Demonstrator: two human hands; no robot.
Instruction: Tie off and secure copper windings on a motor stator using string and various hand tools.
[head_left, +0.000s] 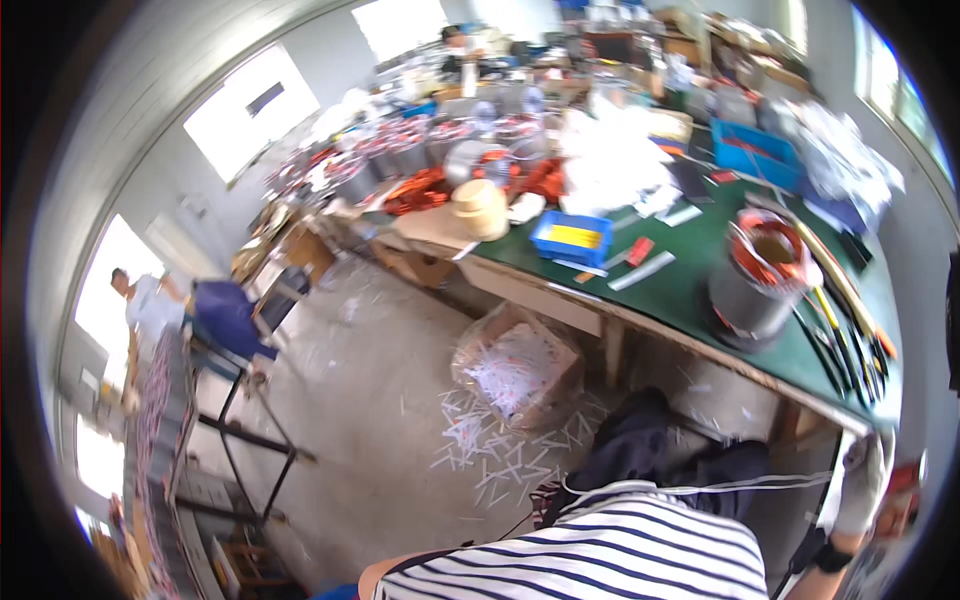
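My right hand (864,485), in a whitish glove with a dark band at the wrist, is at the right front corner of the green-topped table (690,300). Its fingers are blurred, so whether they grip anything cannot be made out. A white strip (830,500) runs down beside it. My left hand is out of sight; only a bit of bare arm shows at the lower edge. On the table near the right hand stands a grey motor stator (745,300) with orange-red windings. Several long-handled tools (845,335) lie to its right.
A blue box (572,238) with yellow pieces and a larger blue bin (757,155) stand on the table. Beneath its edge, a bag of paper strips (515,365) sits among scattered strips. Several wound stators (400,150) crowd the far left. Another person (160,305) sits at left.
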